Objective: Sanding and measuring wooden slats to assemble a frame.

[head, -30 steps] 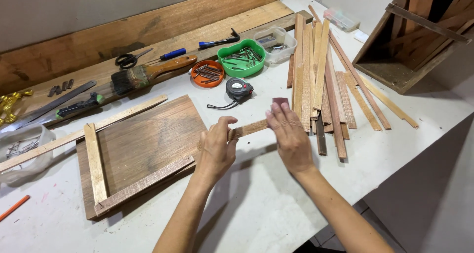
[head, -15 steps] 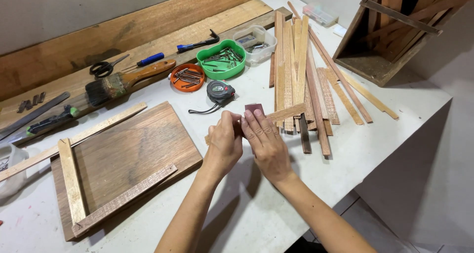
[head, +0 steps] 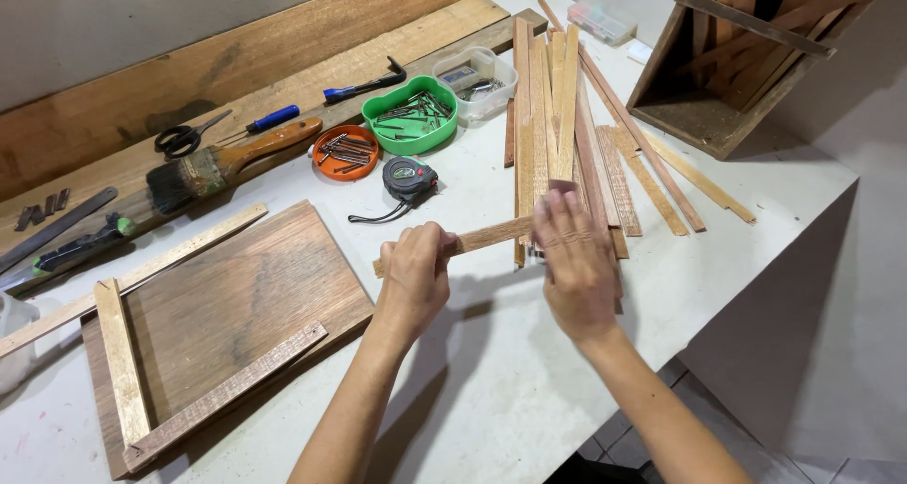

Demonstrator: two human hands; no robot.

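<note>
L hand point(head: 416, 271) clamped on a thin wood strip point(head: 491, 233), held just above the tabletop point(head: 529, 390), between the board point(head: 227, 314) and the pile of slats point(head: 557, 116). R hand point(head: 574, 262) lies flat, fingers together, over the strip's far end; a dark block shows at its fingertips, grip unclear. Looks like sanding/rubbing the strip. Next calls for a steady L grip and even strokes along the grain. Tape measure point(head: 408, 177) close behind.

I see one small clear plastic box point(head: 607, 19) with colourful contents at the far edge of the worktop point(head: 775, 177); no labels, signs or screens.
</note>
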